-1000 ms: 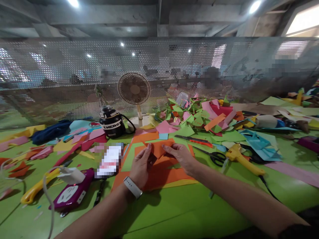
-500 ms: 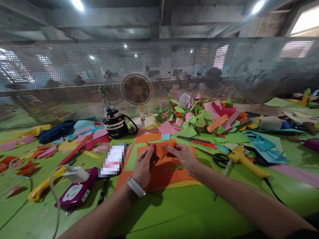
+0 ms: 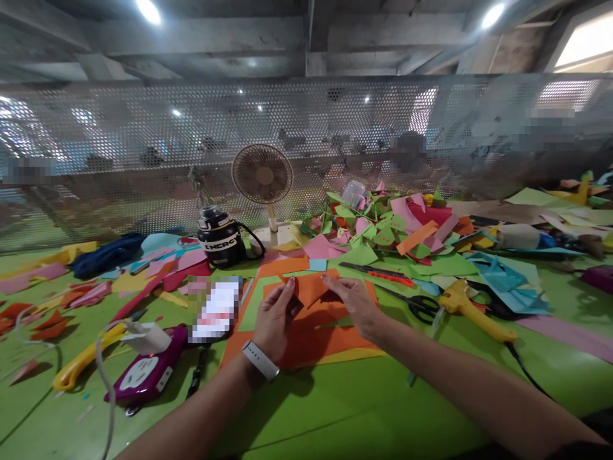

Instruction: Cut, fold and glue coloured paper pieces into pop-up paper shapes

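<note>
A small folded piece of orange paper [image 3: 310, 291] is held up between my two hands. My left hand [image 3: 276, 314], with a pale watch strap at its wrist, pinches its left side between thumb and fingers. On the opposite side, my right hand [image 3: 352, 301] pinches the upper right edge. Beneath them lie larger orange sheets [image 3: 311, 348] with green and yellow paper among them. Black-handled scissors [image 3: 424, 309] and a yellow glue gun [image 3: 472, 310] rest to the right of my right hand.
Left of the sheets lie a phone [image 3: 218, 310] and a purple power bank [image 3: 151, 370] with a white plug. A black bottle [image 3: 223, 236] and a small fan [image 3: 262, 174] stand behind. Paper scraps [image 3: 378, 223] are heaped at the back right, near a utility knife [image 3: 378, 273].
My right fingers have shifted slightly on the paper's right edge, and its right part now tilts differently. My left hand keeps its pinch, nearly still.
</note>
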Demonstrator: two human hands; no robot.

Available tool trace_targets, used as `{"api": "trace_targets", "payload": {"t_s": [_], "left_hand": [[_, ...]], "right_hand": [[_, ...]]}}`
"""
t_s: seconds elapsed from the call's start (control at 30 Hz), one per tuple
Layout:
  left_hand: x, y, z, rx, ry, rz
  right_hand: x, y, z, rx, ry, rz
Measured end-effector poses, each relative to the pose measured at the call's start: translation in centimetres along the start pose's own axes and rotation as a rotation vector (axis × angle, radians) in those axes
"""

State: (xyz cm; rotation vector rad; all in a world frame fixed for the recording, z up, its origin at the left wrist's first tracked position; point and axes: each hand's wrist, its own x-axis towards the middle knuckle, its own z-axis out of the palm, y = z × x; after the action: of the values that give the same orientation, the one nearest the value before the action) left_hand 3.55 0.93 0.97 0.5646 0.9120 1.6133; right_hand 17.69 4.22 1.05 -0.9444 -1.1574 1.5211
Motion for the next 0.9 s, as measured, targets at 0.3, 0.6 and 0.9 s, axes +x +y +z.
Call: {"api": "trace_targets", "payload": {"t_s": [0.3,0.6,0.9], "left_hand": [[0.1,0.0,-0.1,0.006,0.038,-0.016],[0.3,-0.2,-0.2,-0.039,0.041,-0.014],[-0.5,-0.2,0.4,0.024,0.018,-0.057]], "right_hand": [[0.0,-0.3,0.0,-0.083,0.023,-0.063],[-0.6,-0.4,0.0,-0.123,-0.154,0.058],[-1.0,0.4,1.2,-0.091,-0.156,0.164]]}}
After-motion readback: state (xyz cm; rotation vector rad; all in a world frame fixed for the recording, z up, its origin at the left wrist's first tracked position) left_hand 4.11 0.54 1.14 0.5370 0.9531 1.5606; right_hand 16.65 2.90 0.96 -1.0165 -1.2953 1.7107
